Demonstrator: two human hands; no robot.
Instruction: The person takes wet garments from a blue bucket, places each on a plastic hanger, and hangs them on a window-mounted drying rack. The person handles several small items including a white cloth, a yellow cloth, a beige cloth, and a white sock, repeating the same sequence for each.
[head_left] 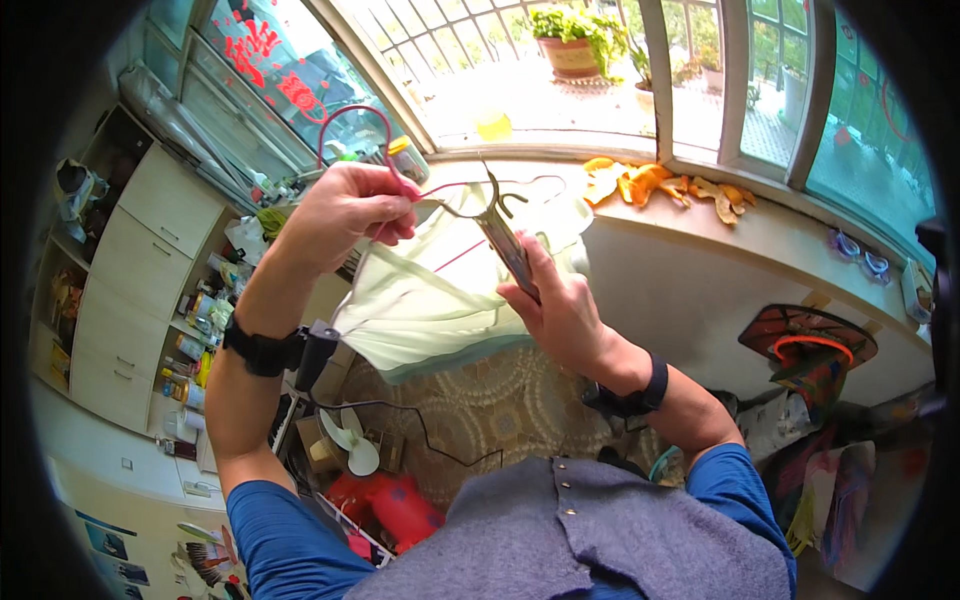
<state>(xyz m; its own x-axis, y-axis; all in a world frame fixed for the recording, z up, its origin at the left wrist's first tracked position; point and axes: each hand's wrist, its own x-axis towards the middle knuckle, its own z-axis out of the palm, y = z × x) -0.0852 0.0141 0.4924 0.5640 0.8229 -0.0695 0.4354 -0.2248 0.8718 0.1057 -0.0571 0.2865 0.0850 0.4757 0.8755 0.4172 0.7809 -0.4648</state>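
Observation:
My left hand (350,205) is closed on a dark pink wire clothes hanger (388,125), pinching it just below its hook, which curves up above my fingers. My right hand (560,305) is wrapped round the shaft of a clothes pole (508,248). The pole's forked metal head points up and away, close to the hanger's neck; whether they touch I cannot tell. Below and beyond both hands hangs a pale green and white cloth (430,300), with thin pinkish lines of wire across it. How the cloth is joined to the hanger is not clear.
Orange peels (650,185) and swimming goggles (860,258) lie on the windowsill (640,222). A potted plant (575,60) stands outside the window. Cabinets (130,290) line the left. A small basketball hoop (815,345) is at right, and a white-bladed fan (352,445) stands low.

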